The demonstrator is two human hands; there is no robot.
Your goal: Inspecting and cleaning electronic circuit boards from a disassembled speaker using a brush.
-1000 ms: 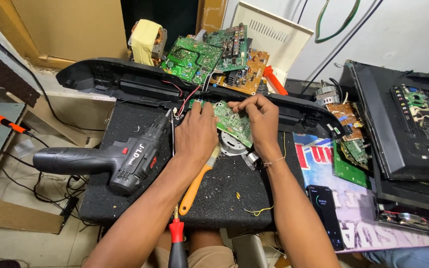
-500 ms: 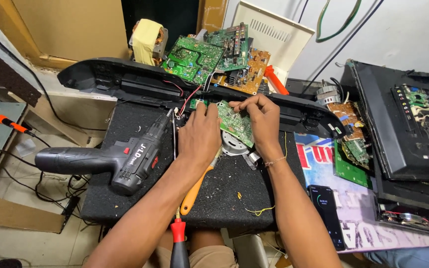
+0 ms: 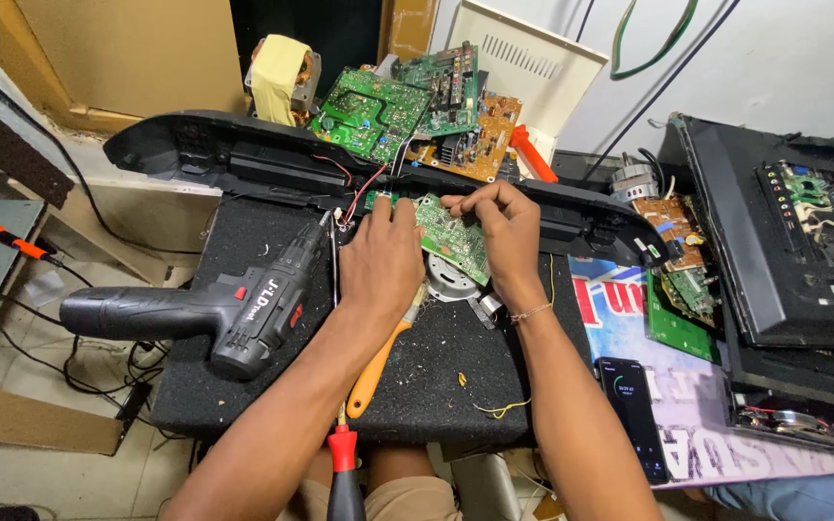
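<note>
Both hands work on a small green circuit board (image 3: pixel 451 236) that lies at the far edge of a black padded work surface (image 3: pixel 243 386), just in front of a long black plastic housing (image 3: pixel 243 159). The left hand (image 3: pixel 383 260) rests palm-down on the board's left end, fingers extended rather than closed around it, which pins the board against the surface. The right hand (image 3: pixel 504 232) pinches at the board's upper edge with its fingertips; whether it grips a wire or a component there cannot be determined. Red and white wires (image 3: pixel 359 188) run from the housing to the board, which would explain why the board sits so close to it. A black cordless drill (image 3: pixel 214 309) lies on its side to the left. An orange-handled tool (image 3: pixel 378 371) lies partly under the left forearm, and a red-handled screwdriver (image 3: pixel 343 463) sits at the near edge. More circuit boards (image 3: pixel 407 106) are stacked behind the housing, and a phone (image 3: pixel 634 415) lies to the right.
</note>
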